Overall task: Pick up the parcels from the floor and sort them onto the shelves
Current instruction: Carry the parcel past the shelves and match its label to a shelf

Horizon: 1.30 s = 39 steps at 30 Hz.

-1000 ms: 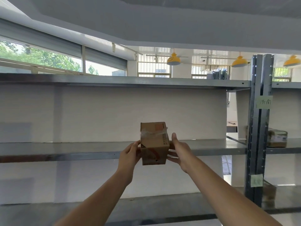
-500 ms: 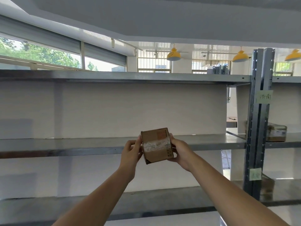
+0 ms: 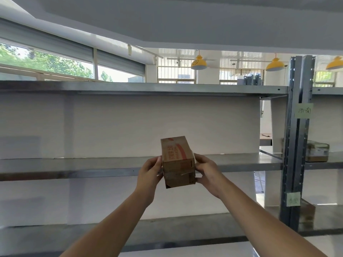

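Note:
A small brown cardboard parcel (image 3: pixel 177 161) with red print and clear tape is held in the air between both hands, in front of the middle metal shelf (image 3: pixel 74 166). My left hand (image 3: pixel 149 173) presses its left side and my right hand (image 3: pixel 207 170) grips its right side and lower corner. The parcel is tilted, its printed face turned up toward me. It does not touch the shelf.
Grey metal shelving spans the view, with a top shelf (image 3: pixel 148 88) and a lower shelf (image 3: pixel 167 232). A steel upright (image 3: pixel 297 145) with green paper labels stands at the right. Beyond it another taped parcel (image 3: pixel 317 151) rests on the neighbouring bay's shelf.
The parcel has been turned over in my hands, so the red-printed face now shows instead of the taped side. Both hands stayed at about the same height before the middle shelf.

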Each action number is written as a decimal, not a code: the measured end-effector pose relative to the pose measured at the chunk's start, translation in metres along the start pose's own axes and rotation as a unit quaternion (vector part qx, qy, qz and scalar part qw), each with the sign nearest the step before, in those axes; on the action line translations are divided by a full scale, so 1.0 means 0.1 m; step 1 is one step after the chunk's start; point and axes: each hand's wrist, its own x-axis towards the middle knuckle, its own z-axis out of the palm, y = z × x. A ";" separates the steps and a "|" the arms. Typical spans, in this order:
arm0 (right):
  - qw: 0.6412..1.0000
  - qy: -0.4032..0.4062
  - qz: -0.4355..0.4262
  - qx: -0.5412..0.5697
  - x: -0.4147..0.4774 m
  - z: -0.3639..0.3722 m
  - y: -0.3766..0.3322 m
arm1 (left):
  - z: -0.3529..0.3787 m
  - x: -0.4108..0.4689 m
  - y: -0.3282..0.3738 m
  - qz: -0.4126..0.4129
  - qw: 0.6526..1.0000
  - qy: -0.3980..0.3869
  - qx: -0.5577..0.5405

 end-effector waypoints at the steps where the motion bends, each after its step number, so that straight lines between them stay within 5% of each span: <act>1: 1.000 0.000 -0.007 -0.007 0.00 0.01 0.00 | -0.01 0.00 0.00 -0.004 1.000 0.000 -0.009; 26: 1.000 -0.004 -0.012 0.000 0.11 0.42 0.02 | -0.43 0.14 0.00 -0.001 0.994 0.078 -0.074; 33: 0.994 -0.109 0.001 -0.026 0.06 0.38 -0.06 | -0.59 0.22 -0.02 -0.009 0.997 0.046 -0.066; 39: 0.995 -0.080 0.000 0.058 0.11 0.34 -0.05 | -0.58 0.24 -0.05 -0.045 0.990 -0.005 -0.135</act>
